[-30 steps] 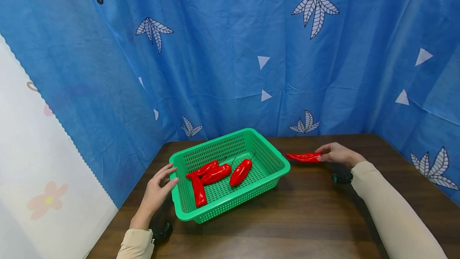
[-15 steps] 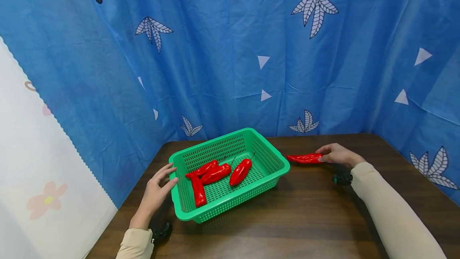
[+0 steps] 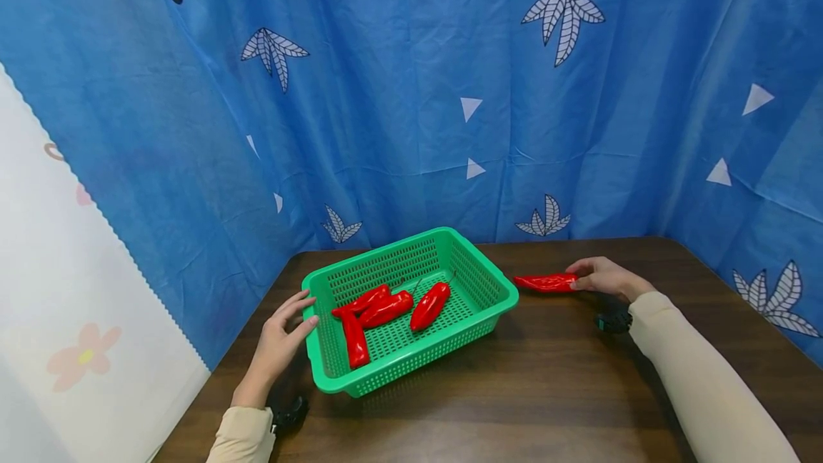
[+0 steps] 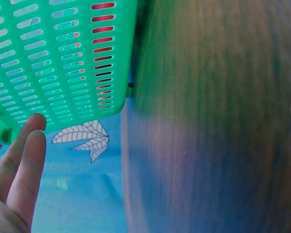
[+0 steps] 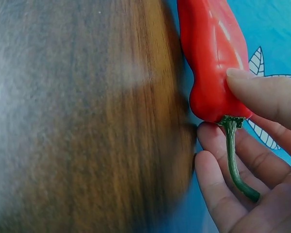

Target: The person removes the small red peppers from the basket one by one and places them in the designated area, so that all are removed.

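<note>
My right hand [image 3: 607, 279] pinches a long red pepper [image 3: 541, 283] at its stem end, low over the table to the right of the basket. In the right wrist view the thumb presses the glossy pepper [image 5: 216, 68] near its cap, and the curved green stem [image 5: 233, 160] hangs by the other fingers. A green plastic basket [image 3: 421, 365] stands at the middle left with several red peppers [image 3: 386, 311] inside. Fairly straight fingers of my left hand [image 3: 276, 341] touch its left rim. From the left wrist, two fingertips [image 4: 35, 141] lie against its slotted wall [image 4: 82, 104].
The brown wooden table [image 3: 527, 391] reaches back to a blue patterned curtain [image 3: 411, 106]. A white flowered cloth [image 3: 71, 291] hangs at the left. Dark wrist devices, such as the one on the right [image 3: 614, 322], sit under both wrists.
The right hand and its pepper have shifted very slightly to the right. The left hand and the basket look unmoved.
</note>
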`<state>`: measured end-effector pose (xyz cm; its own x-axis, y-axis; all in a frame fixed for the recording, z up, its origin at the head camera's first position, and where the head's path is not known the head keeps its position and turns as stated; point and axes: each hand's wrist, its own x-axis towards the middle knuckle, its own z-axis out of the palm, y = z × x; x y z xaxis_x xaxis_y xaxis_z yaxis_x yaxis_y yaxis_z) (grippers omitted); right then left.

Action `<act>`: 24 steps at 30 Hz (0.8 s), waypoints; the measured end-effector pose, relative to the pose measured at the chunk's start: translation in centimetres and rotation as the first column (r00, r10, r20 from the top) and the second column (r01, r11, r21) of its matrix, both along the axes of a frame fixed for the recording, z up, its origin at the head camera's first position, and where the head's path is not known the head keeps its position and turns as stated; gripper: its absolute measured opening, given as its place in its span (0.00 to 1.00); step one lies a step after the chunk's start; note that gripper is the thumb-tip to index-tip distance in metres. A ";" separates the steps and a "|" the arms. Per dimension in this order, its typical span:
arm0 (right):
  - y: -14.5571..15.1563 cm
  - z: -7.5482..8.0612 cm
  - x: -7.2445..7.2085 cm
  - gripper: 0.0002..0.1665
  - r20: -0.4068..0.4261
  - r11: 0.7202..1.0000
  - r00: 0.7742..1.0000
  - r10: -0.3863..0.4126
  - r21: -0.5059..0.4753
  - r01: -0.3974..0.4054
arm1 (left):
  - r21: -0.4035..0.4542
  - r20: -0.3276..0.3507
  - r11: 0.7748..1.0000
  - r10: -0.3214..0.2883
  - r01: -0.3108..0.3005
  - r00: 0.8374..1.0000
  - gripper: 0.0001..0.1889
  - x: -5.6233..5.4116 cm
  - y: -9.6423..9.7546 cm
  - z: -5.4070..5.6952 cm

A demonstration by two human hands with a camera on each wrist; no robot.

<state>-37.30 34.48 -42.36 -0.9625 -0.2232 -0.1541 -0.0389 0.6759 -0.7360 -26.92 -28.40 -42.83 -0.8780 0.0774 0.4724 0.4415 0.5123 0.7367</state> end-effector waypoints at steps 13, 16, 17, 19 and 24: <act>0.1 0.0 -0.3 0.34 0.021 1.000 1.000 -0.001 -0.013 0.001 | -0.003 0.012 1.000 0.005 -0.005 1.000 0.21 0.0 0.0 0.1; 0.0 0.1 -0.3 0.34 0.033 1.000 0.999 -0.011 -0.006 0.011 | 0.000 0.009 1.000 0.000 0.000 1.000 0.21 0.0 0.0 0.2; 0.0 0.2 -0.3 0.35 0.037 1.000 0.999 -0.016 -0.005 0.016 | 0.001 0.008 1.000 -0.002 0.002 1.000 0.21 0.0 0.1 0.2; 0.0 0.2 -0.2 0.35 0.037 1.000 0.999 -0.021 0.002 0.021 | 0.002 0.009 1.000 -0.004 0.004 1.000 0.22 0.1 0.1 0.2; 0.0 0.3 -0.1 0.35 0.022 1.000 0.999 -0.024 0.019 0.023 | 0.002 0.008 1.000 -0.006 0.006 1.000 0.21 0.1 0.0 0.1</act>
<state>-37.39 34.49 -42.09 -0.9637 -0.1975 -0.1799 -0.0064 0.6902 -0.7236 -26.85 -28.42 -42.75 -0.8812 0.0817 0.4656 0.4388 0.5081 0.7412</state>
